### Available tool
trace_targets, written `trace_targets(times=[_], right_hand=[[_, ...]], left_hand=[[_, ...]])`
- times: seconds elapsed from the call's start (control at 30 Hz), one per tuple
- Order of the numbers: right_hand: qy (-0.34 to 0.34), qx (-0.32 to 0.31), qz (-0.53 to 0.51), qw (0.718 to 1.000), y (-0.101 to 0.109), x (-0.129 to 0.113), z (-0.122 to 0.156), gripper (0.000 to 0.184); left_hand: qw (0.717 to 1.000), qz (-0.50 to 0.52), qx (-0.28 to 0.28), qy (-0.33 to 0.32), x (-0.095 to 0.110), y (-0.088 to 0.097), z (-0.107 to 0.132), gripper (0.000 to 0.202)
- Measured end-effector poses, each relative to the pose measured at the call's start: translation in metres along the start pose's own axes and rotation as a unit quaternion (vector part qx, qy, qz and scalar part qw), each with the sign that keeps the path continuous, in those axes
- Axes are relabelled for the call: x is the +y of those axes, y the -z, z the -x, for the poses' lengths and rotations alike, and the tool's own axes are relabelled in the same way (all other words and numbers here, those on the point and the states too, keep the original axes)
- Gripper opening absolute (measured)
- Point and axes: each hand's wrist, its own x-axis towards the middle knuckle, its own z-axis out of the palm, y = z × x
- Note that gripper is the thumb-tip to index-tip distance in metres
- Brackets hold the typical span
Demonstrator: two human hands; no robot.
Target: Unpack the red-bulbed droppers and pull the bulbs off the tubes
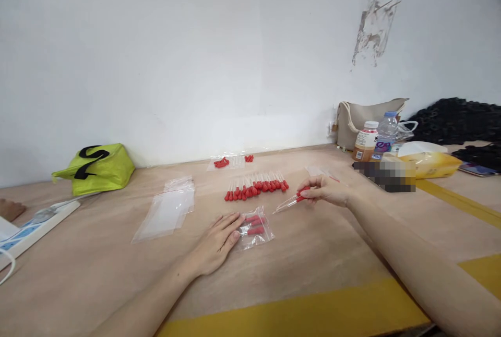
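My left hand lies flat on the wooden table, fingers stretched out, fingertips touching a small clear bag that has a few red-bulbed droppers inside. My right hand pinches the red bulb end of one glass dropper, whose clear tip points down-left toward the bag. Behind it, a row of several red-bulbed droppers lies side by side on the table.
A stack of empty clear bags lies at left, more droppers in bags by the wall. A lime-green bag, a power strip, a beige bag, two bottles and a yellow packet ring the table.
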Motion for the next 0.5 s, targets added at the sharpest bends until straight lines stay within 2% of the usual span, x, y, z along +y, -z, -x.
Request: trace_targets(times=[0.07, 0.13, 0.2, 0.27, 0.33, 0.4, 0.47, 0.5], right_hand=[[0.006, 0.046, -0.047, 0.998, 0.012, -0.001, 0.0, 0.031], [0.037, 0.092, -0.087, 0.991, 0.01, -0.002, -0.002, 0.03], [0.093, 0.137, -0.095, 0.982, -0.008, -0.004, -0.005, 0.03], [0.167, 0.176, -0.054, 0.969, -0.04, -0.007, -0.007, 0.031], [0.251, 0.198, 0.034, 0.947, -0.076, -0.008, -0.007, 0.027], [0.347, 0.201, 0.155, 0.903, -0.106, -0.006, -0.005, 0.019], [0.461, 0.174, 0.272, 0.827, -0.123, -0.002, -0.002, 0.019], [0.496, 0.146, 0.33, 0.79, -0.128, 0.0, -0.001, 0.022]], left_hand=[[0.999, 0.031, 0.014, 0.011, 0.0, 0.001, 0.0, 0.045], [0.995, 0.085, 0.055, 0.016, 0.0, 0.002, -0.002, 0.043], [0.983, 0.155, 0.093, 0.02, 0.003, 0.006, -0.006, 0.04], [0.962, 0.257, 0.082, 0.041, 0.009, 0.01, -0.014, 0.037], [0.909, 0.405, 0.03, 0.092, 0.018, 0.015, -0.023, 0.036], [0.818, 0.552, -0.007, 0.159, 0.029, 0.018, -0.033, 0.035], [0.737, 0.643, -0.013, 0.21, 0.04, 0.018, -0.042, 0.031], [0.712, 0.665, -0.007, 0.227, 0.044, 0.017, -0.046, 0.027]])
